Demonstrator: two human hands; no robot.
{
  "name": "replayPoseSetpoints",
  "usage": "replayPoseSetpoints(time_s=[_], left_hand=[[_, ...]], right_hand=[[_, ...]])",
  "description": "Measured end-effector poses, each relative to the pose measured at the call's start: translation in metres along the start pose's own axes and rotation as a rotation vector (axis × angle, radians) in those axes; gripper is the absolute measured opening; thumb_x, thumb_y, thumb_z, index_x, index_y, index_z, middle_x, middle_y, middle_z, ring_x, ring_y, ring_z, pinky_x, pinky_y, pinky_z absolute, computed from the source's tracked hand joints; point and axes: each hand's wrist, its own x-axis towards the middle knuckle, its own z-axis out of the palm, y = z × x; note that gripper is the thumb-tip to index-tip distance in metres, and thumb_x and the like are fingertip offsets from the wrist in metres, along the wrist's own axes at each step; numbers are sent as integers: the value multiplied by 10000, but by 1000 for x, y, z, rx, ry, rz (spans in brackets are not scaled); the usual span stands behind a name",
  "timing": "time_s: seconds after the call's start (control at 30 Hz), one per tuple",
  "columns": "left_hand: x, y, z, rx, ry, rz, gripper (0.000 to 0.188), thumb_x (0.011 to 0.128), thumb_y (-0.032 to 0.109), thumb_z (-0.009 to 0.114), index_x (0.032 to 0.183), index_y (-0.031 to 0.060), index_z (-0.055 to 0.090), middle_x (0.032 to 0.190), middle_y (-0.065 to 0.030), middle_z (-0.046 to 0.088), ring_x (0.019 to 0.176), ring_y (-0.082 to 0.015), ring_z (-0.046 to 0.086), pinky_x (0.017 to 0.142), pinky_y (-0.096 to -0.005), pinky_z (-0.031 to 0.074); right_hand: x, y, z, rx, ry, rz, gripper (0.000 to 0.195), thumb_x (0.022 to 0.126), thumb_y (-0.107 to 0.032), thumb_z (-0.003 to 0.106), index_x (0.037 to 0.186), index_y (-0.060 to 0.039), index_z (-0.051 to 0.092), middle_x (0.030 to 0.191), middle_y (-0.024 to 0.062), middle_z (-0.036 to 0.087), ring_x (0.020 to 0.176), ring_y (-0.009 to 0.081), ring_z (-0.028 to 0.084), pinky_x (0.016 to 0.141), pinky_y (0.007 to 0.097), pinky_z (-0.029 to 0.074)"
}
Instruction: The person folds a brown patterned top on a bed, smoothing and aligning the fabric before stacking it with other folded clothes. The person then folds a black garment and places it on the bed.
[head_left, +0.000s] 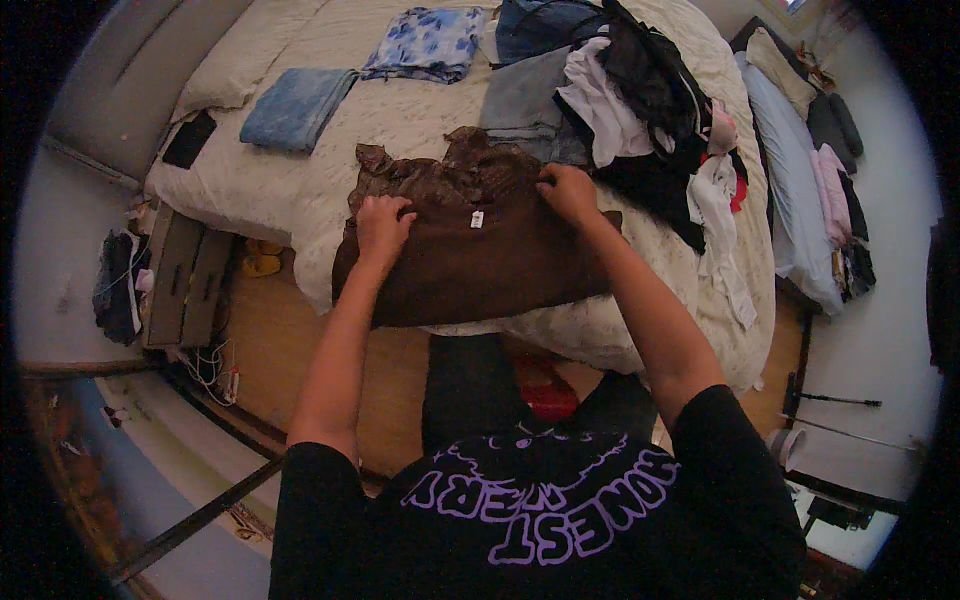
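A dark brown garment (480, 262) with ruffled, sheer-looking trim lies across the near edge of the bed, its lower part reaching the mattress side. A small white tag (477, 219) shows near its middle. My left hand (382, 229) grips the fabric at the left, just below the ruffles. On the other side, my right hand (570, 193) has its fingers curled onto the upper right edge of the garment. The fingertips of both hands are partly hidden by the cloth and the knuckles.
The bed (315, 187) also bears folded blue jeans (296, 109), a folded blue-and-white cloth (427, 43), grey jeans (525, 97), a heap of dark clothes (652, 75) and a black flat object (190, 140). A drawer unit (176, 277) stands left; cables (210, 367) lie by it.
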Motion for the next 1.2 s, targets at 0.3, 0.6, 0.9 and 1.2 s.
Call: replayPoseSetpoints(time_s=[0.3,0.6,0.9,1.2], left_hand=[[4,-12,-20,-216,381,-77,104,758,128,627,828,52,620,798,-96,585,796,-292,543,711,-371,439],[9,-18,-8,-196,482,-180,95,777,141,617,815,53,617,800,-100,588,747,-290,563,662,-369,443],[23,-39,13,-141,204,-373,173,782,235,614,827,69,633,822,-97,602,786,-299,580,682,-392,456],[45,-50,20,86,208,-286,541,789,425,589,1159,36,522,1041,-185,580,987,-349,536,843,-408,431]], right_hand=[[1,-4,-3,476,321,-23,153,756,-180,632,896,-120,642,899,111,635,813,305,603,711,388,474],[11,-17,6,352,465,-148,173,761,-193,630,907,-101,627,893,106,630,829,301,598,691,391,470],[30,-24,28,160,381,-61,123,761,-158,614,862,-87,616,848,111,624,798,317,590,679,385,466],[39,-40,27,2,428,-222,218,726,-137,628,939,-98,603,970,89,600,915,305,561,755,389,471]])
